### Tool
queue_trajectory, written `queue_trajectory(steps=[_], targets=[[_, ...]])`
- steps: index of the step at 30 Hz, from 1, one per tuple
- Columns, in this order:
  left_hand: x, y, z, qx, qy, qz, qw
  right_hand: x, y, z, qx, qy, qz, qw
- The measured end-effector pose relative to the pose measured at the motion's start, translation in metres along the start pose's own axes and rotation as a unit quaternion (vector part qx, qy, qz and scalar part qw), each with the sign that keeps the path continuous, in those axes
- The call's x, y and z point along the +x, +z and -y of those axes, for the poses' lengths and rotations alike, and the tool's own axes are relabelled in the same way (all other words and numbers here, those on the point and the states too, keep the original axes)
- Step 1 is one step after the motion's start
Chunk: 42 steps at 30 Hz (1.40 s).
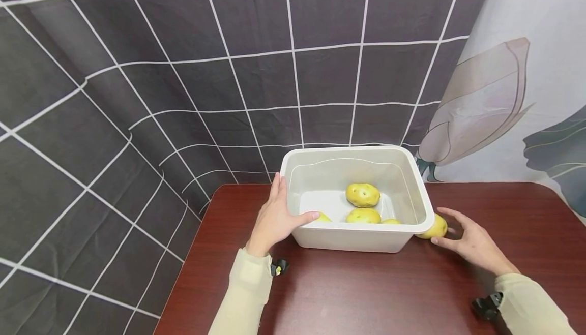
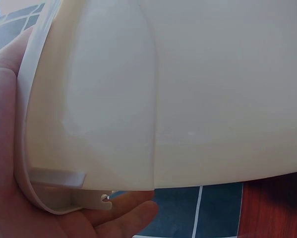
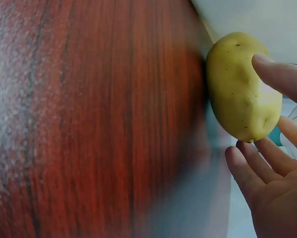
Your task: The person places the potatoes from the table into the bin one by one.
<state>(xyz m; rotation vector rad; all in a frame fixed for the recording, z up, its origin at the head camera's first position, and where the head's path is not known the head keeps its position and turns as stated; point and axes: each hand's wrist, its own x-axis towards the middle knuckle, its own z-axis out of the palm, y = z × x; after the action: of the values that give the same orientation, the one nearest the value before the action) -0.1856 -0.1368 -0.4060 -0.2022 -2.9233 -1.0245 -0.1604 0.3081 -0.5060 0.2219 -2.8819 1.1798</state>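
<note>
A white plastic bin [image 1: 350, 238] stands on the table with several yellow potatoes [image 1: 363, 195] inside; its front wall partly hides some. At its left front corner my left hand [image 1: 274, 218] holds the rim, thumb over the front edge and fingers along the left side. The left wrist view shows the bin's wall [image 2: 188, 99] close up, with fingertips [image 2: 138, 218] under the rim. Outside the bin, by its right wall, another potato [image 3: 242, 87] lies on the table. Around it my right hand [image 1: 473, 241] is spread, thumb over it and fingers at its end; contact is unclear.
The reddish-brown wooden table [image 1: 361, 289] extends in front of the bin and to both sides. Behind it hangs a dark curtain [image 1: 256, 81] with a white grid. A pale flower-patterned cloth [image 1: 549, 14] hangs at the right.
</note>
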Motion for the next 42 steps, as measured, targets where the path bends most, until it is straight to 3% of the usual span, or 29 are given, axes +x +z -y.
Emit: queue_trajectory(steps=[20,42], targets=[[0.000,-0.001,-0.001,-0.002,0.001,-0.001,1.0000,0.005,0.010,-0.007,0.026,-0.044,-0.023,0.9984],[0.001,0.000,0.000,-0.005,0.004,-0.001,1.0000,0.005,0.013,-0.004,-0.009,-0.013,-0.019,0.9997]])
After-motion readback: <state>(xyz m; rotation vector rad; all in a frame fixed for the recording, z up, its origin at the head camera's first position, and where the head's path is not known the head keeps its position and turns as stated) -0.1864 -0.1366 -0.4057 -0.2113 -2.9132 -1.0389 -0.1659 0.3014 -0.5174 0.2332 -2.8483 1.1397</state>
